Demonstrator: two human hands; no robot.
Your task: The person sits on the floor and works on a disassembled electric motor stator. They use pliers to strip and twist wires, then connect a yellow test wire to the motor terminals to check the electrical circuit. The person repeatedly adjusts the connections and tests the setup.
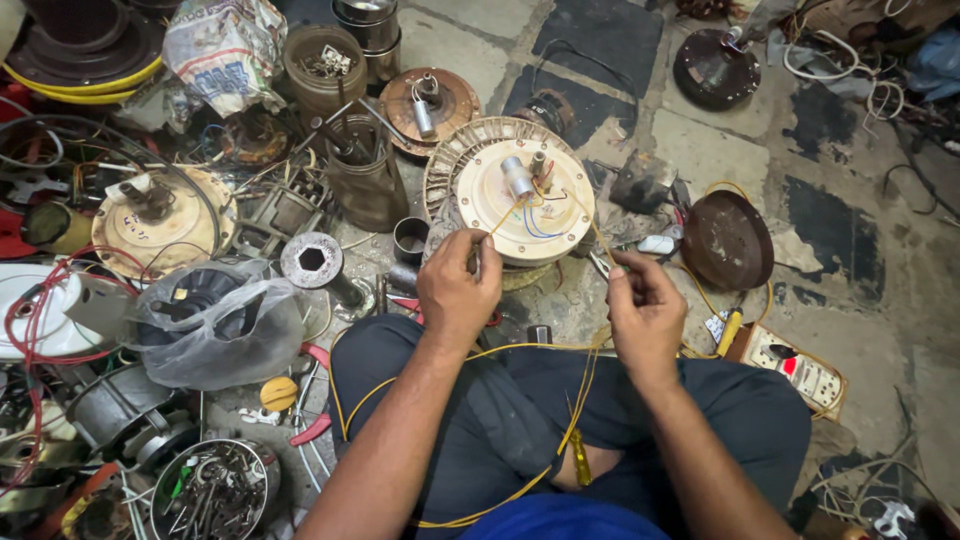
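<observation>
Two hands, thin yellow wire (520, 350), looping slack

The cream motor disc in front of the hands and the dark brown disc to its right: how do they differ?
The cream motor disc is pale, carries a small silver cylinder and coloured wires; the dark brown disc is rusty-dark, bare and tilted. Both are round and lie on the floor.

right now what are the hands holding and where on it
Both hold thin yellow wire running to the fan motor: left hand pinches it near its end, right hand grips it farther along.
</observation>
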